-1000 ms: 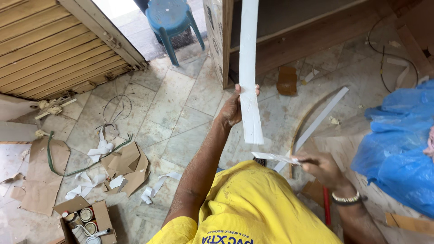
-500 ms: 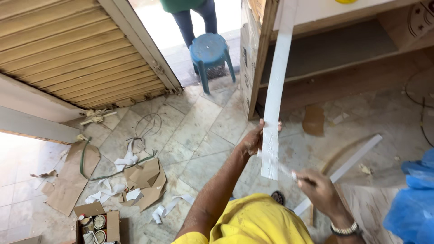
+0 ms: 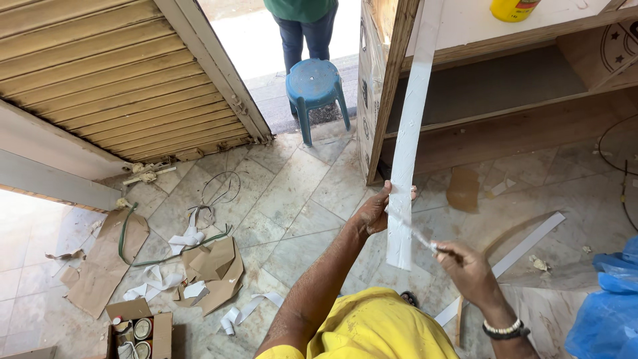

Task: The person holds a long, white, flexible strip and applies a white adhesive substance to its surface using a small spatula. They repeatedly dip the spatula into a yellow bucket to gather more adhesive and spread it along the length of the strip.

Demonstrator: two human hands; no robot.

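A long white strip stands nearly upright in front of me, its top running out of the frame. My left hand is closed around its lower part. My right hand grips a thin tool, a blade or brush, whose tip touches the strip's lower end. A beaded band sits on my right wrist.
A wooden shelf unit stands ahead with a yellow container on top. A blue stool and a standing person are by the doorway. Cardboard scraps, white tape pieces, another white strip and blue plastic lie on the floor.
The view has tilted upward, showing more of the shelf and doorway. My left hand keeps hold of the strip; my right hand's tool stays at the strip's lower end.
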